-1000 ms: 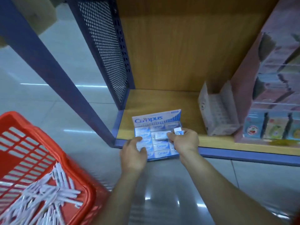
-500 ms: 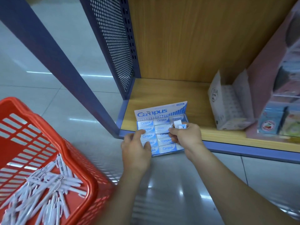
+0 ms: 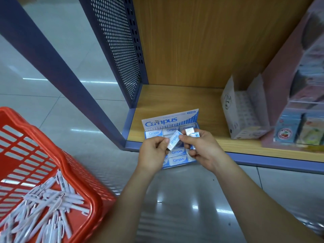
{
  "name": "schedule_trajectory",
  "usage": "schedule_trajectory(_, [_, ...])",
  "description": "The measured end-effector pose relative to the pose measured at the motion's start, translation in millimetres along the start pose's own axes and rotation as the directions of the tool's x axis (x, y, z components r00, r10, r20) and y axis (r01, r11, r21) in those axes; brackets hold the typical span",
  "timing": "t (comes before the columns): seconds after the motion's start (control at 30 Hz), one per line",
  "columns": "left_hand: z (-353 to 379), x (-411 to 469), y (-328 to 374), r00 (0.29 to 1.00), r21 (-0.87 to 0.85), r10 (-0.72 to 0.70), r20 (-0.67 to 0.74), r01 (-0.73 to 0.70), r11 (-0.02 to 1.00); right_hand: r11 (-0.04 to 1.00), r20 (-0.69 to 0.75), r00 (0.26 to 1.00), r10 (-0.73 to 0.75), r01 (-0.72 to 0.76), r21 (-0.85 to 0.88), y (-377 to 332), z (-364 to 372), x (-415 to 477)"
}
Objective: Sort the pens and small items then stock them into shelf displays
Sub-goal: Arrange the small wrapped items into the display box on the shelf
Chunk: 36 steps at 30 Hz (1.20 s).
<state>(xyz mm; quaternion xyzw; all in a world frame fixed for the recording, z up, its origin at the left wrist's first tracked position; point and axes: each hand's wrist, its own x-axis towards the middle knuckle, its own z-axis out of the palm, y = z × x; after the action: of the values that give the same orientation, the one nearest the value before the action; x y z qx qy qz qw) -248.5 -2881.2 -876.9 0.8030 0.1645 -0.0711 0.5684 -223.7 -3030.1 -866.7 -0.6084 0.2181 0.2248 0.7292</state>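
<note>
Currently: wooden shelf [image 3: 175,99]; red basket [image 3: 43,135] of white pens [image 3: 52,204], cut off at left; open "Campus" display box [image 3: 168,121] overhanging the shelf edge. Left hand [image 3: 152,153] and right hand [image 3: 203,149] both pinch one tilted "Campus" eraser [image 3: 173,142] above the box. Right fingers also curl round more packs [image 3: 190,132], labels unreadable.

Bright, even overhead light streaks glare across the glossy floor [image 3: 184,204]; wide-angle edges bend, far-right display boxes [image 3: 298,132] blur.
</note>
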Motion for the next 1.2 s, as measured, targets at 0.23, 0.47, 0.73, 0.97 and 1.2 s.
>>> schedule_trajectory(0.23, [2.1,6.4,4.4,0.995,-0.013,-0.002,-0.098,0.001,1.0,0.994,-0.152,0.988,-0.019,0.003,-0.105,2.3,0.9,2.7])
schedule_trajectory(0.47, [-11.3,5.1,-8.3,0.969,0.464,0.043,-0.244,0.078,0.883,0.991,-0.454,0.885,-0.1,0.048,-0.126,18.8,16.1,14.7])
schedule_trajectory(0.73, [3.5,10.2,-7.5,0.977,0.429,0.001,-0.214,0.093,0.898,0.849,-0.415,0.868,-0.272,0.013,-0.529,18.2,28.1,21.4])
schedule_trajectory(0.97, [12.9,16.8,-9.9,0.958,0.445,-0.007,-0.287,0.14,0.885,0.889,-0.34,0.922,-0.184,0.008,-0.458,12.4,19.9,14.1])
schedule_trajectory(1.2, [10.3,16.2,-5.6,0.959,0.446,-0.044,-0.28,0.171,0.879,0.998,-0.178,0.984,0.001,0.01,0.063,-8.5,8.1,-2.6])
